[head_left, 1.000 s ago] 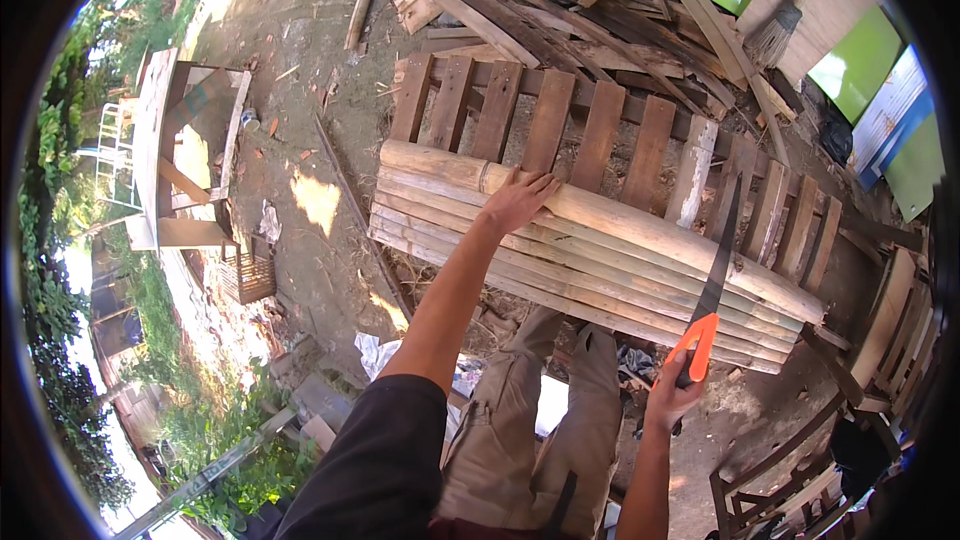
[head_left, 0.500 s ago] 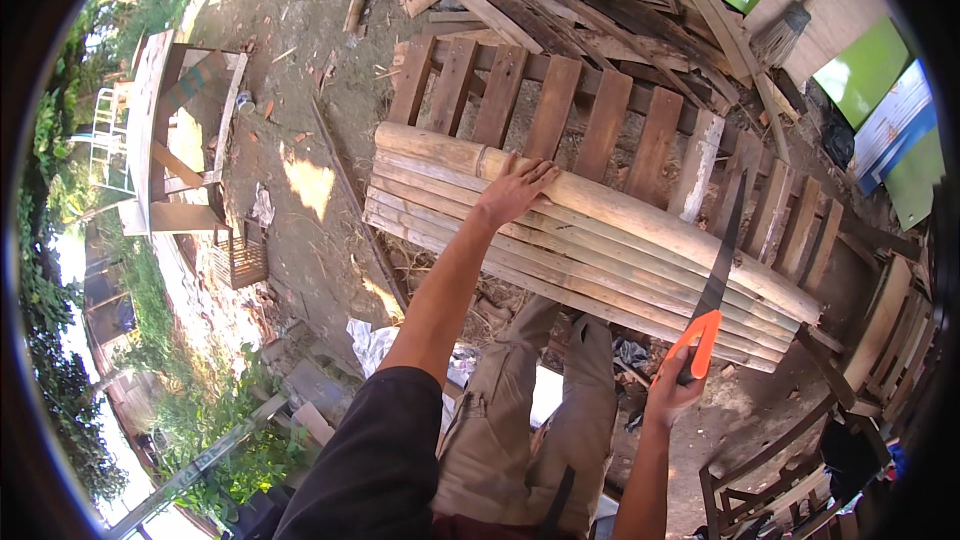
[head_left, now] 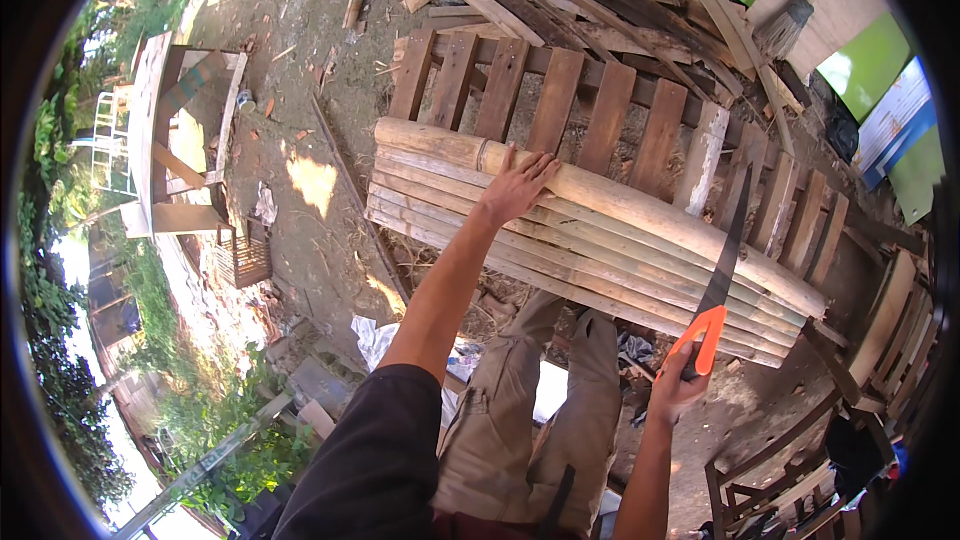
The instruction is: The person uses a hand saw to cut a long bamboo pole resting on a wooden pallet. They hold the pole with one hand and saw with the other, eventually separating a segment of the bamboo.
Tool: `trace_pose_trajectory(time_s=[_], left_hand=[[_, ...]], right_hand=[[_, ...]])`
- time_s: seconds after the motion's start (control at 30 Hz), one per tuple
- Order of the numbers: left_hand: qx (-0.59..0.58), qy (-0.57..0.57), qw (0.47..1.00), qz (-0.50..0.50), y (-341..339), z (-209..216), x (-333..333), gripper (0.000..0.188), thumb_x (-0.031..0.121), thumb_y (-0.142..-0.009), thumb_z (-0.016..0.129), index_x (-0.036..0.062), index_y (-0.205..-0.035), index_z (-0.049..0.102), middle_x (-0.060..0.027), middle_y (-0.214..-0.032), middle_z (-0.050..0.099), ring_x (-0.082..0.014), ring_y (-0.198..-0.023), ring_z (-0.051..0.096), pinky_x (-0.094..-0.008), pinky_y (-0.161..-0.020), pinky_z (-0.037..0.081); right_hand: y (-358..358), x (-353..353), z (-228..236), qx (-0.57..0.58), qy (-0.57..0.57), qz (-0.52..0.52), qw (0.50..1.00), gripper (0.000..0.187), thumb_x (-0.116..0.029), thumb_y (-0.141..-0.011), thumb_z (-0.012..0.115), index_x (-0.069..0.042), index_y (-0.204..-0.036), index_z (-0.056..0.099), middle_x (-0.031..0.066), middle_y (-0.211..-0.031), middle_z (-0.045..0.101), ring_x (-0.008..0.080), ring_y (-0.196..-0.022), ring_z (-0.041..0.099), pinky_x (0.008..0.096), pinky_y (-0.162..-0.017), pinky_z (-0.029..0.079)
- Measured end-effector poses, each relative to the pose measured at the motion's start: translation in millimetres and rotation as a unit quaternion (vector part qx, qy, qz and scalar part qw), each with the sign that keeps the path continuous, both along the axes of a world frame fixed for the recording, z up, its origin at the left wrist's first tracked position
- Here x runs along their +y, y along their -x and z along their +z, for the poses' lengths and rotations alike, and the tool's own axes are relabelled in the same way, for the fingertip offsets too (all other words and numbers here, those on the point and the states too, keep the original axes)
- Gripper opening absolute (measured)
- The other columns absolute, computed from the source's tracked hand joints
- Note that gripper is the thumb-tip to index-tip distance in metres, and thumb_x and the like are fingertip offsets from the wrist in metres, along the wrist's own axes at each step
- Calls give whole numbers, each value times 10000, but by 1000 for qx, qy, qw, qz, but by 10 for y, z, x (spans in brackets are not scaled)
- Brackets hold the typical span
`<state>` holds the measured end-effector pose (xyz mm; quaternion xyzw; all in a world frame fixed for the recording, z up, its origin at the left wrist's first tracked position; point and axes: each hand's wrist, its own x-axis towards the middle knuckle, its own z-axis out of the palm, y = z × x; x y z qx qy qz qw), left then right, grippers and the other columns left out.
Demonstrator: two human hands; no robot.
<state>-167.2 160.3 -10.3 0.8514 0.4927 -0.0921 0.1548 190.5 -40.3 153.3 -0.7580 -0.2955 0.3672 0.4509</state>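
A thick round bamboo pole [head_left: 640, 215] lies across a row of pale bamboo strips [head_left: 570, 258], slanting from upper left to lower right. My left hand [head_left: 518, 186] rests on the pole left of its middle, fingers stretched out and spread over the top. My right hand [head_left: 680, 392] is closed round the orange handle of a handsaw [head_left: 720, 278]. The saw's dark blade crosses the pole toward its right end, its tip pointing away from me. How deep the teeth sit in the bamboo cannot be made out.
Beneath the bamboo stretches a brown slatted wooden rack [head_left: 555, 100]. Behind it rises a heap of loose planks [head_left: 600, 10]. Slatted wooden furniture [head_left: 770, 490] stands at lower right, a wooden frame [head_left: 165, 150] at left. A broom [head_left: 785, 28] leans at upper right.
The whole view has shifted very slightly. My left hand stays on the pole, and the saw in my right hand lies across it at nearly the same spot.
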Motion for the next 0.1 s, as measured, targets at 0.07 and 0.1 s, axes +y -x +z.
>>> trace_pose_trajectory(time_s=[0.07,0.1], left_hand=[[-10,21,1000,6,-7,47,19,785,334,-964,632,130,-1602,223,-72,-1621,352,-250,-1509,298,-654,-1226,145],[-16,31,999,8,-18,74,34,795,332,-961,639,134,-1604,217,-71,-1622,350,-250,-1512,293,-653,-1226,146]], right_hand=[[-11,-32,-42,-14,-3,0,1000,198,-159,-1010,639,33,-1049,607,28,-803,602,79,-626,520,255,-537,405],[-21,-58,-86,-21,-4,0,1000,197,-160,-1009,641,31,-1050,609,29,-803,604,79,-628,525,256,-536,405]])
